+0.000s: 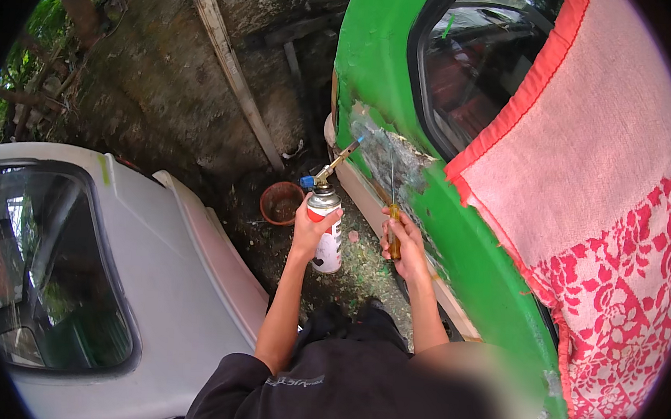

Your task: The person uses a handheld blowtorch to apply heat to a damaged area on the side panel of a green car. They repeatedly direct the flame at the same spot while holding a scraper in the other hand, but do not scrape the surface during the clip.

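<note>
My left hand [309, 227] is wrapped around a white and red gas canister with a blowtorch head [325, 201]. The torch's nozzle points up and right, and a small blue flame shows at its tip, close to the green car body [456, 251]. In my right hand [406, 241] is a screwdriver [394, 240] with a yellow, see-through handle. Its long thin shaft reaches up to a bare patch [400, 163] where the green paint is stripped to grey; whether the tip touches the metal I cannot tell.
A pink and red patterned towel [583, 186] drapes over the green car at right. To the left stands a grey-white car [170, 276]. An orange-red basin [280, 202] and paint flakes lie on the ground. A wooden post [229, 61] leans by the earthy wall.
</note>
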The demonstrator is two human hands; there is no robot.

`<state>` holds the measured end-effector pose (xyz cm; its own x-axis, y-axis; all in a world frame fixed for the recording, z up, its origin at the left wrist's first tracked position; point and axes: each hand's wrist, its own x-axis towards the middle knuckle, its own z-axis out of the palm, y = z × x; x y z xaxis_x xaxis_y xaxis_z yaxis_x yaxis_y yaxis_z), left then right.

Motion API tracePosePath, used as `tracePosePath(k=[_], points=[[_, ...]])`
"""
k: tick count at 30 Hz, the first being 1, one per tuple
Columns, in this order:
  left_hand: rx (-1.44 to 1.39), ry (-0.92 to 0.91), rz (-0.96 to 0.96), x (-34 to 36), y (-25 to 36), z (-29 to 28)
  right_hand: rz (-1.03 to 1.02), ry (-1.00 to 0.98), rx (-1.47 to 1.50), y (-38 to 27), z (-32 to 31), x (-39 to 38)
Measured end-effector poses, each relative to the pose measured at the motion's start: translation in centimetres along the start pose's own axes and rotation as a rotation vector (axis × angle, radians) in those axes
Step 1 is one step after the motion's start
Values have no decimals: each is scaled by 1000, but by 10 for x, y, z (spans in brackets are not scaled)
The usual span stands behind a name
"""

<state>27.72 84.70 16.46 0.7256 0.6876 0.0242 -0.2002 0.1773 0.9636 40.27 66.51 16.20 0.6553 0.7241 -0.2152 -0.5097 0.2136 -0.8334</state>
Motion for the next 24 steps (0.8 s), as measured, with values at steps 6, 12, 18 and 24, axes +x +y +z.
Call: tracePosePath(k=[6, 12, 18, 24], points=[[-14, -4, -8, 4, -6, 0, 62, -99, -7, -24, 10, -6], [-47, -9, -23, 6, -13, -1, 125, -116, 138, -26, 3, -3], [-27, -3, -24, 7, -15, -4, 83, -94, 126, -26, 5, 0], [-20, -22, -44, 10, -9, -6, 101, -81, 164, -31, 10, 3]])
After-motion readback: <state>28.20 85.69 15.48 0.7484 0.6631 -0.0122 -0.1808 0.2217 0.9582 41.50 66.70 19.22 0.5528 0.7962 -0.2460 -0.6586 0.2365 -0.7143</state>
